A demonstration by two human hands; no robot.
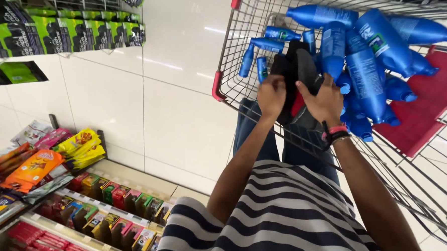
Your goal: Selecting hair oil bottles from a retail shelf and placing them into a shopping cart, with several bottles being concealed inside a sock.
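Note:
A wire shopping cart [226, 65] with red trim stands in front of me, holding several blue plastic bottles [367, 66]. Both my hands reach into it. My left hand [271, 95] and my right hand [326, 101] grip a black bag-like object [297, 63] with a bit of red showing, set among the bottles. My right wrist wears dark and pink bands [336, 133]. My arms extend from a navy-and-white striped shirt [279, 223].
Shelves at lower left carry colourful snack packets [36, 165] and rows of small boxed bars [119, 206]. Green-and-black packets [61, 33] hang on a rack at upper left. White glossy floor tiles [179, 98] lie between the shelves and the cart. A red flap [425, 104] sits in the cart.

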